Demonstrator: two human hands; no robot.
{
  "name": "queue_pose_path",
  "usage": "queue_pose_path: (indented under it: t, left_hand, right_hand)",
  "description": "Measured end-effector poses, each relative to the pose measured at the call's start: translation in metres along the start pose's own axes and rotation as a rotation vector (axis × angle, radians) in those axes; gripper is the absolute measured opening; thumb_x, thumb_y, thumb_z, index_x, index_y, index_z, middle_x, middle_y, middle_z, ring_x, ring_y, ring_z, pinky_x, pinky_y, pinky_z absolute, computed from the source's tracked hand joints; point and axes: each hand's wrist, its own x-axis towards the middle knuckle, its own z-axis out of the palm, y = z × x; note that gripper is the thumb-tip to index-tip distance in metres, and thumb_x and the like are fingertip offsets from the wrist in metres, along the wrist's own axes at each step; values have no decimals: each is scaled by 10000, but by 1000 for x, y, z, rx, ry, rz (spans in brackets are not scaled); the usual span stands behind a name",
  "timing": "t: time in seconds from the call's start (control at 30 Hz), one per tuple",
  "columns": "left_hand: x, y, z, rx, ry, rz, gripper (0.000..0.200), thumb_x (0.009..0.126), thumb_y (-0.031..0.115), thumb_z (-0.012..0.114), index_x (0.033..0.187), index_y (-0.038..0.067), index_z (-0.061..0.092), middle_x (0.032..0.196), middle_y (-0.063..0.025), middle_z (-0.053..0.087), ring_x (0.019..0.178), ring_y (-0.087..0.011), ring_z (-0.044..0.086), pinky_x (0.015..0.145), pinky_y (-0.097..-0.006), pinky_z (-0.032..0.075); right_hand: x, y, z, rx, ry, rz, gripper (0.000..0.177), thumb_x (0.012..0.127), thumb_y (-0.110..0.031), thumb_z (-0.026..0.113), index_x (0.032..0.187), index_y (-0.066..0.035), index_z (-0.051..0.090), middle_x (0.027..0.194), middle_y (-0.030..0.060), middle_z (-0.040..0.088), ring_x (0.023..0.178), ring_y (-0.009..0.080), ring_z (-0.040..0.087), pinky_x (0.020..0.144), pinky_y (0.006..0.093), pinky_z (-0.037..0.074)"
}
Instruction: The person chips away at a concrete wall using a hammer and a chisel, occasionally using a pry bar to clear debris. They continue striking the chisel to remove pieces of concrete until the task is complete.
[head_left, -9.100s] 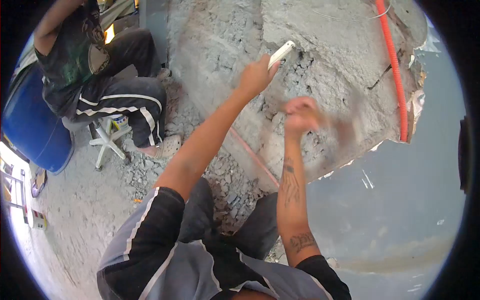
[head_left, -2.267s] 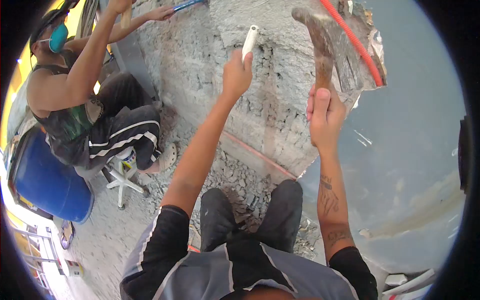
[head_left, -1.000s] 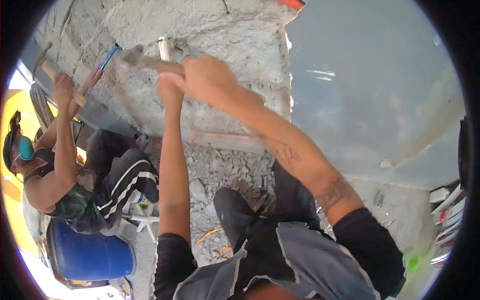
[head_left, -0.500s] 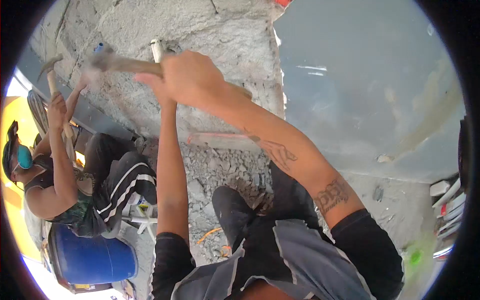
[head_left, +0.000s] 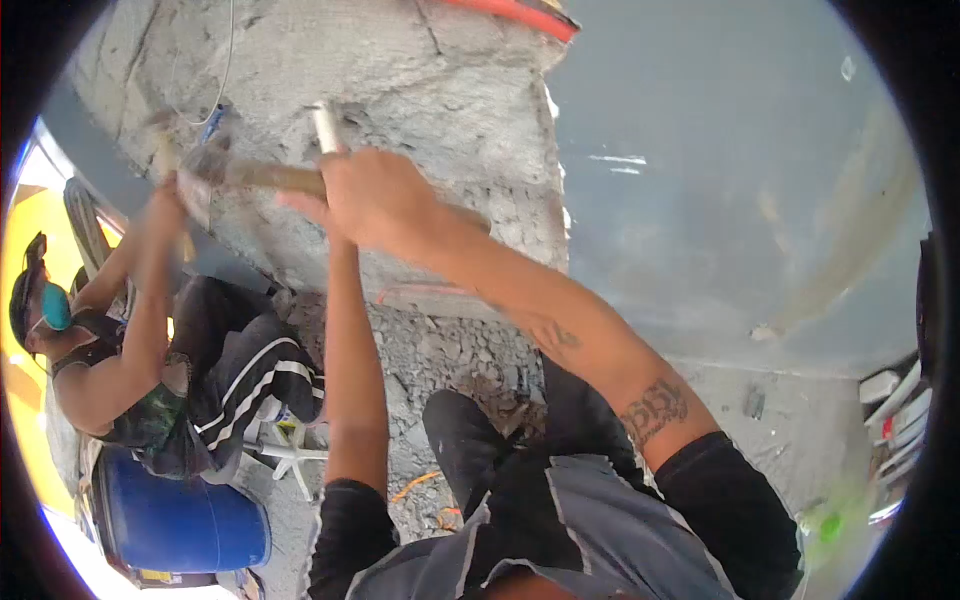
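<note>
My right hand (head_left: 378, 195) is wrapped around the wooden handle of a hammer (head_left: 275, 178), whose blurred head points left in front of the rough concrete wall (head_left: 480, 120). The handle's butt sticks out to the right, behind my wrist. My left hand (head_left: 305, 208) is mostly hidden behind the right one; a digit shows just below the handle, and I cannot tell what it holds. A pale, rod-like piece (head_left: 326, 128) rises just above my hands, overlapping the chipped concrete.
At left a seated person (head_left: 130, 370) in a teal mask swings another hammer (head_left: 165, 150). A blue barrel (head_left: 190, 515) lies behind that person. Broken rubble (head_left: 440, 350) covers the floor by my knees. A smooth grey panel (head_left: 720, 180) stands at right; a red strip (head_left: 520, 15) runs along the top.
My hands and the hammer appear slightly lower, as does the wall around them. The other person's raised hammer has swung towards the wall, and their hands now overlap.
</note>
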Motion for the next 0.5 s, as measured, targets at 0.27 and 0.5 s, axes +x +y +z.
queue_pose_path:
  t: [0.27,0.5]
  left_hand:
    - [-176,-21,-17,-203,-187,-183,363,921,307,518,922,-43,617,928,-280,647,859,-457,621,706,-520,465]
    - [-381,-61,-5,275,-1121,-647,662,907,552,495,1133,-66,564,956,-289,642,927,-445,632,801,-520,494]
  right_hand:
    - [-98,-3,-15,454,-40,77,495,875,-481,613,862,14,620,610,190,583,576,327,586,553,419,461]
    - [-258,107,33,291,-285,563,626,818,-594,637,850,30,679,704,234,644,748,427,650,659,450,488]
